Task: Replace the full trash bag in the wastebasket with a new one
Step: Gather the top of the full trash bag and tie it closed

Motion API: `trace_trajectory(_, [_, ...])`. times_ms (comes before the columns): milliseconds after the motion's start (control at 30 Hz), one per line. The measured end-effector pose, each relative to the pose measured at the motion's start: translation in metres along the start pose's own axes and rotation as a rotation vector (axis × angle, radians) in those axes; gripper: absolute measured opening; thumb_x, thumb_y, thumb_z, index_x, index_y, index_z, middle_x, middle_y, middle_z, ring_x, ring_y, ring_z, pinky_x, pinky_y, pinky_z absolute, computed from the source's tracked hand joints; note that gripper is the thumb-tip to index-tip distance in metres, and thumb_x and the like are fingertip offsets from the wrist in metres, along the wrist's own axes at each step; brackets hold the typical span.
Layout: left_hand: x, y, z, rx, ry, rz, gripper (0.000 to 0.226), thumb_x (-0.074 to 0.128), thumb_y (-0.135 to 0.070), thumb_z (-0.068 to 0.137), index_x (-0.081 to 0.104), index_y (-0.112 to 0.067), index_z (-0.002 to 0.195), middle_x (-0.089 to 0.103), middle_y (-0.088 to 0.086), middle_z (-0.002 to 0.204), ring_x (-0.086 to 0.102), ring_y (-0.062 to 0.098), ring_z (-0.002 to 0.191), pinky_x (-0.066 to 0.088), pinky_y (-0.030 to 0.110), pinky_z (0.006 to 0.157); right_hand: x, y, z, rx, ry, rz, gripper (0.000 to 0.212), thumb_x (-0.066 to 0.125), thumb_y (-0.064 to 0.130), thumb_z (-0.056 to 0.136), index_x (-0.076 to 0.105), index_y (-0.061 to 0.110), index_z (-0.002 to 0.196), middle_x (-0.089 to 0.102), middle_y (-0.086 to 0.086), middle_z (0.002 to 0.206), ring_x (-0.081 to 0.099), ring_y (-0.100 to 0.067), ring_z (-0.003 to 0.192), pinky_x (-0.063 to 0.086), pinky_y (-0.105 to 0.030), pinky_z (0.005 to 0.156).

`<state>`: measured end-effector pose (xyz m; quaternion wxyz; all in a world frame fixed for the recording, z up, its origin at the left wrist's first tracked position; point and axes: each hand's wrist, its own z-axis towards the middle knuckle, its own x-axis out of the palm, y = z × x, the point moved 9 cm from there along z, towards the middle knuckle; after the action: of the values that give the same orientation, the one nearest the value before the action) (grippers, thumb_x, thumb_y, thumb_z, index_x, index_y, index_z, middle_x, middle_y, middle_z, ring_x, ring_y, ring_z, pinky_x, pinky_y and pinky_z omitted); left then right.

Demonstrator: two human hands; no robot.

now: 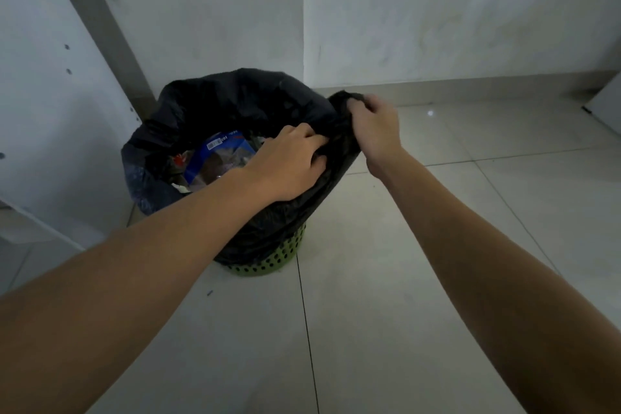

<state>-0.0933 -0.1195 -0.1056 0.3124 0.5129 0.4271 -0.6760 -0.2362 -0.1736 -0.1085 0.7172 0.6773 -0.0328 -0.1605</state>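
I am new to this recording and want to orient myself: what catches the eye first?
The black trash bag, open and full of rubbish, sits in the middle, covering most of a green perforated wastebasket on the tiled floor. Both hands grip its right edge: the left hand at the rim, the right hand on a bunched piece beside it.

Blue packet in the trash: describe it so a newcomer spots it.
Find the green perforated wastebasket by the wall corner, lined with a black trash bag. In its open mouth, left of the left hand, lies the blue packet. It is the only blue item, with a white barcode label.
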Motion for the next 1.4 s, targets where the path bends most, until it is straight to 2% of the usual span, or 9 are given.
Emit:
trace_trajectory(200, [0.006, 0.01, -0.003, -0.036, 0.111, -0.015, 0.041, 0.039, -0.03, 0.099, 0.053, -0.013, 0.134, 0.046, 0.012, 0.133, 0.04, 0.034, 0.12, 0.042, 0.053, 0.097, 0.044, 0.07, -0.056, -0.657, 0.225, -0.537, 0.02, 0.06, 0.015, 0.09, 0.072, 0.009, 0.104, 0.074, -0.001, 0.09, 0.065, -0.014, 0.081, 0.048, -0.02, 0.075])
trace_trajectory(333, [0.01, 0.02, -0.011, -0.043, 0.183, -0.026, 0.042, 0.036, -0.031, 0.099, 0.052, -0.015, 0.135, 0.047, 0.011, 0.133, 0.04, 0.034, 0.123, 0.04, 0.054, 0.1, 0.046, 0.069, -0.067, -0.585, 0.217, -0.529, 0.032, 0.056, 0.009, 0.088, 0.071, 0.009, 0.117, 0.075, -0.003, 0.107, 0.068, -0.018, 0.1, 0.049, -0.021, 0.088])
trace_trajectory(533, [-0.016, 0.057, -0.023, -0.024, 0.052, -0.161, 0.037, 0.038, -0.035, 0.085, 0.069, -0.02, 0.097, 0.063, -0.003, 0.095, 0.06, 0.021, 0.089, 0.051, 0.047, 0.085, 0.083, 0.018, -0.096, -0.428, 0.674, -0.997, 0.06, 0.037, 0.02, 0.093, 0.033, 0.016, 0.152, 0.058, -0.008, 0.133, 0.047, -0.03, 0.126, 0.027, -0.043, 0.108])
trace_trajectory(867, [-0.075, 0.12, -0.054, -0.151, -0.378, 0.006, 0.033, 0.042, -0.025, 0.094, 0.071, -0.024, 0.109, 0.068, -0.003, 0.116, 0.054, 0.024, 0.115, 0.042, 0.049, 0.1, 0.106, 0.002, -0.115, -0.417, 0.662, -1.263, 0.093, 0.022, 0.074, 0.092, 0.012, 0.009, 0.158, 0.033, -0.007, 0.159, 0.032, -0.027, 0.145, 0.01, -0.05, 0.121])
trace_trajectory(1000, [-0.076, 0.18, -0.093, -0.51, -0.454, -0.005, 0.049, 0.032, -0.03, 0.103, 0.03, -0.023, 0.152, 0.037, 0.006, 0.154, 0.031, 0.029, 0.143, 0.022, 0.054, 0.116, 0.116, 0.006, -0.12, -0.404, 0.682, -1.292, 0.091, 0.023, 0.072, 0.094, 0.011, 0.008, 0.157, 0.032, -0.01, 0.159, 0.034, -0.03, 0.143, 0.012, -0.054, 0.119])
trace_trajectory(1100, [-0.042, 0.229, -0.119, -0.853, -0.496, -0.535, 0.057, 0.023, -0.043, 0.105, 0.016, -0.021, 0.157, 0.022, 0.006, 0.163, 0.023, 0.026, 0.148, 0.016, 0.043, 0.121, 0.12, 0.004, -0.119, -0.373, 0.683, -1.315, 0.092, 0.022, 0.074, 0.091, 0.015, 0.008, 0.155, 0.035, -0.01, 0.157, 0.037, -0.03, 0.14, 0.017, -0.054, 0.116])
trace_trajectory(1200, [0.024, 0.251, -0.152, -1.273, -0.424, -1.314, 0.083, 0.017, -0.072, 0.091, 0.037, -0.017, 0.15, 0.045, 0.009, 0.15, 0.043, 0.031, 0.137, 0.026, 0.051, 0.117, 0.123, 0.005, -0.118, -0.358, 0.683, -1.328, 0.093, 0.02, 0.076, 0.088, 0.019, 0.009, 0.153, 0.037, -0.009, 0.155, 0.039, -0.03, 0.139, 0.02, -0.053, 0.116])
trace_trajectory(1300, [0.046, 0.234, -0.157, -1.298, -0.278, -1.658, 0.089, 0.025, -0.077, 0.081, 0.049, -0.015, 0.14, 0.055, 0.017, 0.138, 0.05, 0.041, 0.127, 0.026, 0.068, 0.109, 0.125, 0.005, -0.119, -0.362, 0.67, -1.344, 0.092, 0.02, 0.074, 0.091, 0.017, 0.009, 0.154, 0.037, -0.009, 0.156, 0.039, -0.029, 0.139, 0.02, -0.052, 0.116])
trace_trajectory(1400, [0.059, 0.229, -0.163, -1.315, -0.188, -1.73, 0.082, 0.04, -0.075, 0.076, 0.055, -0.013, 0.128, 0.059, 0.017, 0.128, 0.056, 0.041, 0.112, 0.044, 0.064, 0.092, 0.125, 0.004, -0.118, -0.365, 0.658, -1.353, 0.089, 0.022, 0.073, 0.092, 0.019, 0.008, 0.154, 0.039, -0.009, 0.154, 0.041, -0.029, 0.137, 0.022, -0.051, 0.115])
